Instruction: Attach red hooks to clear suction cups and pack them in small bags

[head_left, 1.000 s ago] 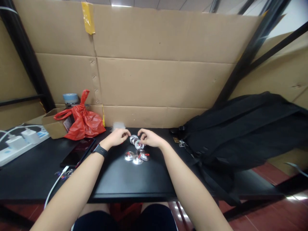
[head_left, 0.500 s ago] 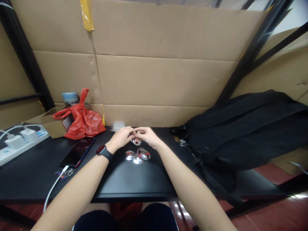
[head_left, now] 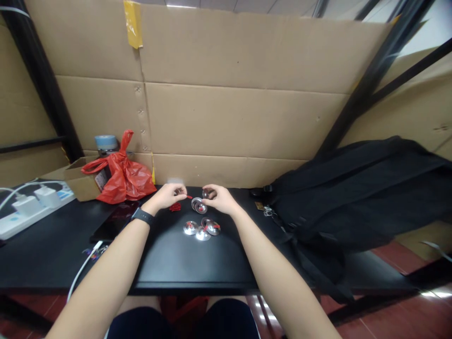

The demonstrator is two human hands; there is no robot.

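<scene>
My left hand (head_left: 168, 195) pinches a short red strip of ribbon (head_left: 189, 197) between its fingertips. To its right, my right hand (head_left: 221, 198) grips a small silver finger cymbal (head_left: 205, 193), partly covered by the fingers. Just below that hand lie shiny cymbals (head_left: 200, 207), overlapping, and I cannot tell whether the thumb touches them. A small heap of red ribbons (head_left: 175, 206) rests on the black table (head_left: 197, 268) under my left hand. Closer to me, several domed cymbals with red ribbon on them sit in a cluster (head_left: 202, 234), apart from both hands.
On the left are a power strip (head_left: 10, 226) with chargers, a cardboard box (head_left: 83, 186), a red plastic bag (head_left: 127, 181) and a phone (head_left: 109, 226) on a white cable. A black backpack (head_left: 360, 202) fills the right side. Cardboard (head_left: 226, 122) walls the back.
My hands were together over a cymbal; now they are apart, the left shifted left with the ribbon. The red heap and cymbals between them have come into sight. The view tilted slightly.
</scene>
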